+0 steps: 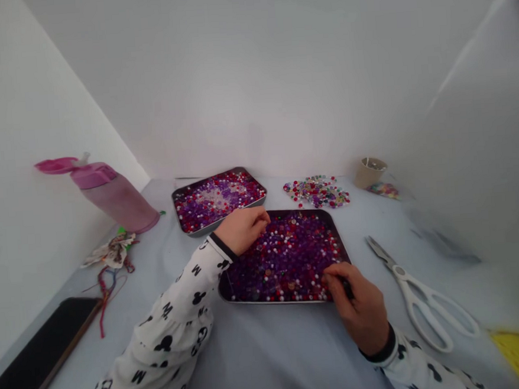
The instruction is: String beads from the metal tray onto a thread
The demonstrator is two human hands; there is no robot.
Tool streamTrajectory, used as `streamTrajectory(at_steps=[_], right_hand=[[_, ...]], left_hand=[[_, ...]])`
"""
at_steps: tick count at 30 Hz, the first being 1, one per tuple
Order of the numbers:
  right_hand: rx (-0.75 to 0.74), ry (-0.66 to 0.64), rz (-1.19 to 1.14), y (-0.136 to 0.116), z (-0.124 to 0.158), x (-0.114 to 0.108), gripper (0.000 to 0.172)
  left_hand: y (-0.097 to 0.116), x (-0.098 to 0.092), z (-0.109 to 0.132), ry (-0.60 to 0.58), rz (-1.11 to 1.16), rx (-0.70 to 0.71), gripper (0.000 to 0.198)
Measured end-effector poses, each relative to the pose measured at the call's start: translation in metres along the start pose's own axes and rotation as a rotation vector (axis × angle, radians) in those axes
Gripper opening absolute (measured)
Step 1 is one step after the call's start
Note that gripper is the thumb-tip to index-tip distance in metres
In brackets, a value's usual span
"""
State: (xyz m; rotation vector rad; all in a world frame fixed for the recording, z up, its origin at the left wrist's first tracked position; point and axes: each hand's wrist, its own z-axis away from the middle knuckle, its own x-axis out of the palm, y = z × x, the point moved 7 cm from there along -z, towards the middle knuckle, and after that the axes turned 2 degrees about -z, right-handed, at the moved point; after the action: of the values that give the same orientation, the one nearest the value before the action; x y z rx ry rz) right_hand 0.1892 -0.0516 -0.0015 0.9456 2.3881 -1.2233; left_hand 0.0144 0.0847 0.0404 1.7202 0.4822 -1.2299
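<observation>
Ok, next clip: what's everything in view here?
near tray: one, metal, purple, red, white beads, centre
far tray: one, same beads, behind it
loose beads: one pile, mixed colours, beside far tray
cup: one, beige, far right
scissors: one pair, white handles, right of near tray
water bottle: one, pink, left
threads: one tangle, mixed, by water bottle
phone: one, black, near left
left hand: one, near tray's far left corner
right hand: one, near tray's near right edge
</observation>
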Motion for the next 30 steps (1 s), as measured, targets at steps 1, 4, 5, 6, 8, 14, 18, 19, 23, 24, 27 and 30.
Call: streamTrajectory(at_steps=[1, 4, 5, 6, 8, 14, 18, 19, 23, 24, 27, 30], right_hand=[[0.001, 0.0, 0.002, 0.0, 0.0, 0.0, 0.008], [0.011, 0.0, -0.001, 0.001, 0.0, 0.0, 0.009], [0.012, 0.0, -0.002, 0.001, 0.0, 0.0, 0.009], [0.012, 0.001, -0.003, 0.001, 0.0, 0.0, 0.009], [0.011, 0.008, -0.001, 0.002, 0.001, -0.001, 0.009], [0.001, 0.001, 0.001, 0.003, 0.0, 0.0, 0.008], [-0.006, 0.003, 0.005, 0.0, -0.001, 0.0, 0.008], [-0.01, 0.003, 0.006, -0.001, -0.002, -0.001, 0.008], [-0.015, 0.0, 0.007, -0.003, -0.002, 0.0, 0.009], [-0.015, -0.001, 0.006, -0.003, -0.002, 0.0, 0.01], [-0.025, 0.008, 0.002, -0.003, -0.002, -0.001, 0.01], [-0.03, -0.002, -0.003, -0.004, -0.003, 0.0, 0.01]], left_hand=[[0.003, -0.004, 0.003, -0.006, -0.011, 0.009, 0.02], [0.02, -0.02, 0.015, -0.033, -0.017, 0.058, 0.022], [0.026, -0.025, 0.021, -0.063, -0.007, 0.074, 0.023], [0.032, -0.031, 0.027, -0.098, 0.011, 0.088, 0.024], [0.042, -0.042, 0.04, -0.143, 0.058, 0.088, 0.025], [0.06, -0.043, 0.052, -0.185, 0.133, 0.112, 0.024], [0.049, -0.008, 0.038, -0.234, -0.156, 0.07, 0.02], [0.044, 0.0, 0.035, -0.225, -0.248, 0.04, 0.019], [0.028, 0.025, 0.029, -0.245, -0.479, -0.061, 0.03], [0.026, 0.029, 0.028, -0.256, -0.492, -0.068, 0.033], [0.022, 0.037, 0.025, -0.257, -0.485, -0.079, 0.037], [0.02, 0.042, 0.021, -0.245, -0.459, -0.066, 0.039]])
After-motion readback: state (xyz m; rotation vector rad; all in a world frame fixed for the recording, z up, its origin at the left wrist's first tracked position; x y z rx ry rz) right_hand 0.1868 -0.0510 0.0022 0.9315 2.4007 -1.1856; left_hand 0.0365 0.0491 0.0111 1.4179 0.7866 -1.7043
